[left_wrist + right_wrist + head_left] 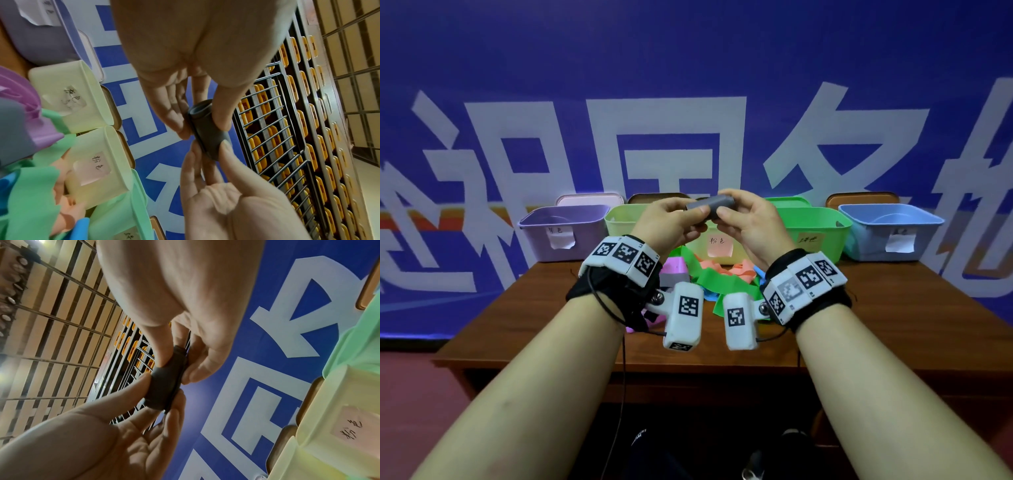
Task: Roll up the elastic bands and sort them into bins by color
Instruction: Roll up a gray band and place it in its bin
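**Grey roll held up in front of the bin row**

Both hands are raised over the wooden table, and the grey rolled band sits between them, just above the yellow bin and blocking its middle from the head camera. The left hand pinches one end with thumb and fingertips; the right hand pinches the other end the same way.

Left of the yellow bin stands a purple bin; to its right a green bin, then a blue bin. Each carries a paper label. What lies inside them cannot be made out.

In front of the yellow bin, loose bands lie heaped: green, orange, pink, blue.

The left wrist view alone shows the roll's hollow, coiled end, and a second yellow bin beside the labelled one.
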{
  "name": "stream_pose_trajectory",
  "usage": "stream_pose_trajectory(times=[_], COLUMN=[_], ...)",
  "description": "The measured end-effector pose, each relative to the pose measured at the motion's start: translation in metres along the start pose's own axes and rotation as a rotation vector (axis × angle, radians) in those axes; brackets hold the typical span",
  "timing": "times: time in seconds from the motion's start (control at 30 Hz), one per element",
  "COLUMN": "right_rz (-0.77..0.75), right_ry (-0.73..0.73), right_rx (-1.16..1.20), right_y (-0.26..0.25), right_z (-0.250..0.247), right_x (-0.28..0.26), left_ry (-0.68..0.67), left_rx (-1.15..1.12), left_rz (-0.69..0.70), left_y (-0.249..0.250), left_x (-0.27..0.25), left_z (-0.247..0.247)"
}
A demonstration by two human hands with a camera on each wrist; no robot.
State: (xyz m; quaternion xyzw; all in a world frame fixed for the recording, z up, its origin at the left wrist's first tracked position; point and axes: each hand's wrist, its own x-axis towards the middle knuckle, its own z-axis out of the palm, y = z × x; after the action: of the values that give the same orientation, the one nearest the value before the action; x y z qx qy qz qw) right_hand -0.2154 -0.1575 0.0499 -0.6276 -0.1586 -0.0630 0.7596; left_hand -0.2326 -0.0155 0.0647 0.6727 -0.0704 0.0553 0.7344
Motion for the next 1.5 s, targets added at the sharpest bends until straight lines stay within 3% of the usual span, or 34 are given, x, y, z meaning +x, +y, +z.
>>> stream_pose_trajectory(times=[0.23, 0.67, 1.1, 1.27, 1.5], right_rz=[0.049, 0.173, 0.289, 0.373, 0.435], right_ry=[-0.013, 0.010, 0.088, 0.136, 0.132], right_rx=[0.020, -0.004, -0.069, -0.087, -0.040], right_y=[0.022, 0.082, 0.170, 0.160, 0.094], right_z=[0.004, 0.003, -0.015, -0.022, -0.037], right_x=[-0.001, 0.028, 0.181, 0.225, 0.283], left_ry=[0.027, 0.045, 0.015, 0.032, 0.024], left_rx=[-0.099, 0.051, 0.073, 0.088, 0.102], left_rz=[-0.054, -0.094, -0.240, -0.303, -0.324], left_y=[-0.027, -0.094, -0.150, -0.135, -0.069], left_x=[0.003, 0.042, 0.206, 0.254, 0.301], left_z=[-0.011, -0.032, -0.051, -0.042, -0.022])
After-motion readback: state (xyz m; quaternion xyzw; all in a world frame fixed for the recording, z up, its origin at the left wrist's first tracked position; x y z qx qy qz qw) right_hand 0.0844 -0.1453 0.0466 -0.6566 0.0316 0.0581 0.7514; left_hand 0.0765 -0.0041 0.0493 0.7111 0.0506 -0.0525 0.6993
